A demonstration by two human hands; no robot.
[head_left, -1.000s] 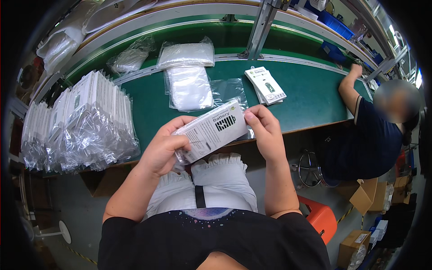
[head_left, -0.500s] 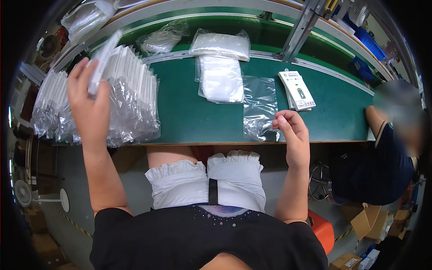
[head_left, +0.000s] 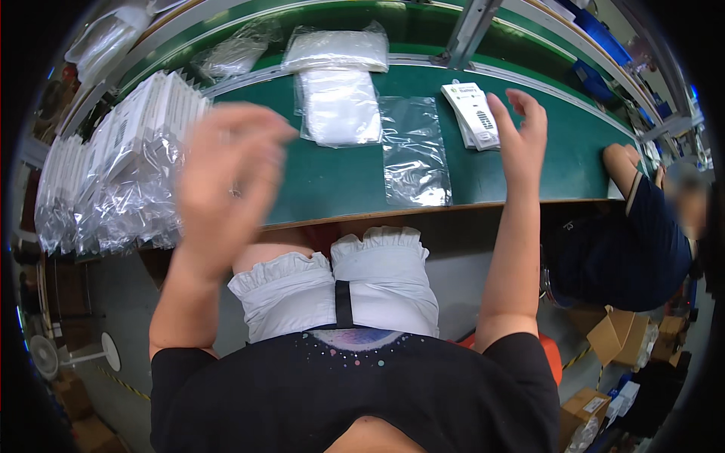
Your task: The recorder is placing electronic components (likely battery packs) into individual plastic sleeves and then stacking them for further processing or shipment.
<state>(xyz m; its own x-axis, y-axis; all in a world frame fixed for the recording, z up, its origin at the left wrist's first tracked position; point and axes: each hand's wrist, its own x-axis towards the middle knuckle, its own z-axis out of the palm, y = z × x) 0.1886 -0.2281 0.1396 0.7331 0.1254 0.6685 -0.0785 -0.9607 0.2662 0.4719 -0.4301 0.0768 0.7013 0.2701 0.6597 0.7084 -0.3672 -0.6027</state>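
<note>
My left hand (head_left: 230, 177) is smeared by motion above the table's front edge, beside the packed row. I see nothing in it, and its fingers are too blurred to read. That row holds several flat white boxes (head_left: 128, 136) in clear bags, standing on edge. My right hand (head_left: 525, 140) is raised at the right, thumb and fingers apart, with nothing between them. Just left of its thumb lies a small stack of flat white printed boxes (head_left: 472, 113). Between the hands, one clear plastic bag (head_left: 415, 155) lies flat near the front edge.
A pile of clear bags (head_left: 340, 106) sits mid-table, with a bag bundle (head_left: 336, 51) behind it. Another crumpled bag (head_left: 240, 49) lies at the far left. A metal post (head_left: 470, 34) rises at the back. A co-worker's arm (head_left: 625, 172) rests at the table's right end.
My left hand has moved right, away from the row; the white box it held is no longer in it. My right hand has left the flat bag, moved up toward the stack and spread its fingers.
</note>
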